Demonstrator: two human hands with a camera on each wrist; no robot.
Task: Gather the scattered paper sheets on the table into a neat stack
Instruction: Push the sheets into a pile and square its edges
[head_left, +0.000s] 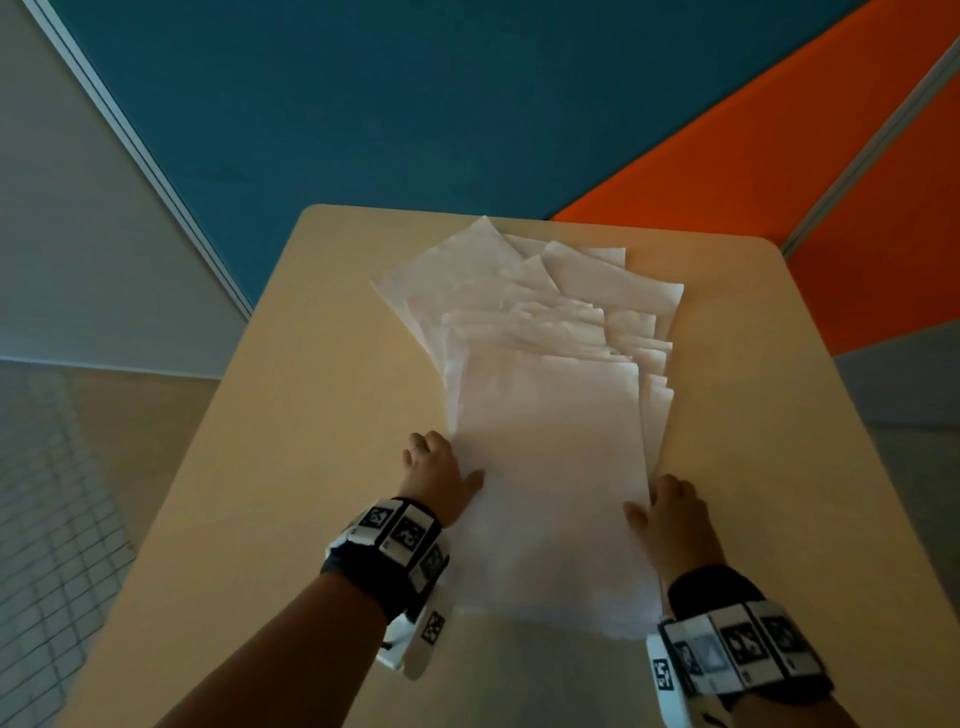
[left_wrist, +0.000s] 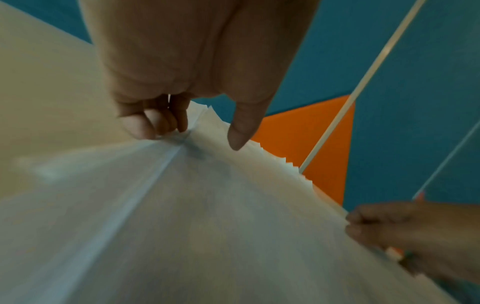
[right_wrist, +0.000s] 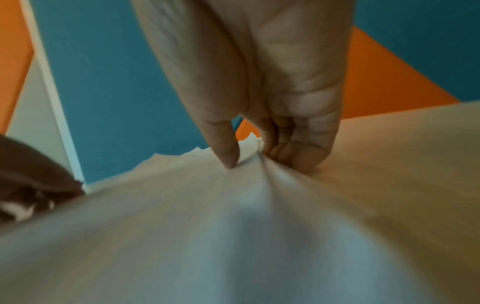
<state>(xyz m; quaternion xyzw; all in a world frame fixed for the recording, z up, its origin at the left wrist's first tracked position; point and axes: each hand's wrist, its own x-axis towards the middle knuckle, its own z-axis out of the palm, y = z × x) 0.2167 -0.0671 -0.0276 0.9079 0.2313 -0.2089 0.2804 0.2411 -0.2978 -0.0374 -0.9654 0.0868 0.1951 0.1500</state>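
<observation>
Left hand: the left hand (head_left: 435, 467) sits at the near left edge of the pile, about 8 o'clock from the pile's middle. Its thumb lies on top of the sheets and its fingers (left_wrist: 155, 121) are curled in against the side edge, pinching the paper there.
Right hand: the right hand (head_left: 670, 512) mirrors it at about 4 o'clock, thumb on top and fingers (right_wrist: 293, 148) tucked in at the right edge, closed on the same pile.
Paper sheets: the paper sheets (head_left: 550, 467) lie on the tabletop (head_left: 311, 415) in a loose, overlapping pile that runs from the near edge out toward 12 o'clock. The near end is fairly square between the two hands.
Far end: out at 11 to 1 o'clock the sheets fan apart, corners sticking out at different angles, some edges curled or creased.
Handling: I'd judge these thin, light and floppy. They bow where they are squeezed, slide easily over one another and over the smooth top, and would crease if pushed end-on.
Where to hold: the two long side edges look the sound place, as now, low and close to the tabletop, so the pile is pressed inward rather than lifted.
Risk: the far fan may buckle instead of sliding in; the far corners probably need their own nudge.
Backdrop: blue and orange panels (head_left: 519, 104) stand beyond the far edge.
</observation>
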